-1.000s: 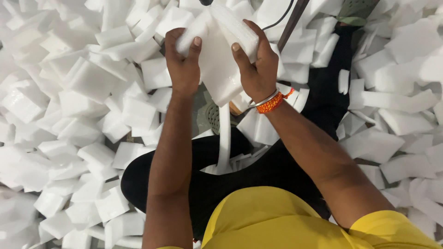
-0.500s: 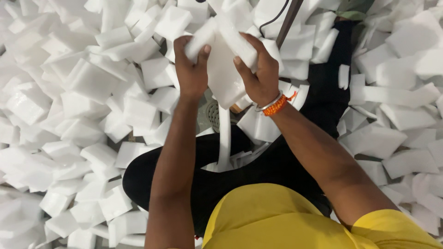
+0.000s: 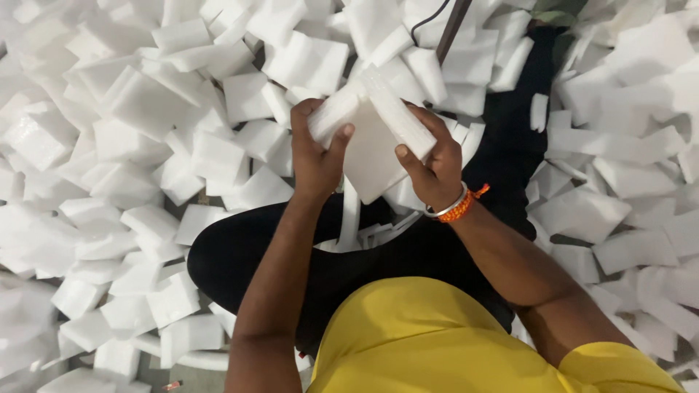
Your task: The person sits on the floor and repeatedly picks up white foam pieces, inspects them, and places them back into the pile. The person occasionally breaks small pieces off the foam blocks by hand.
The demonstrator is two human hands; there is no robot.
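Note:
A white foam piece (image 3: pixel 371 153), flat with thick raised edges, is held in front of me by both hands. My left hand (image 3: pixel 314 156) grips its left edge, thumb on top. My right hand (image 3: pixel 431 161) clasps its right edge, with an orange and white band at the wrist. The piece hangs above my lap, over black trousers (image 3: pixel 408 255). A thin white foam strip (image 3: pixel 351 218) droops below it between my knees.
Several loose white foam blocks (image 3: pixel 145 145) cover the floor on the left, far side and right (image 3: pixel 619 182). A dark rod with a black cable (image 3: pixel 453 25) stands at the top. My yellow shirt (image 3: pixel 429 342) fills the lower frame.
The view shifted so the hands and foam piece sit lower in the frame. The piece has turned slightly between my hands, and both grips stayed on it.

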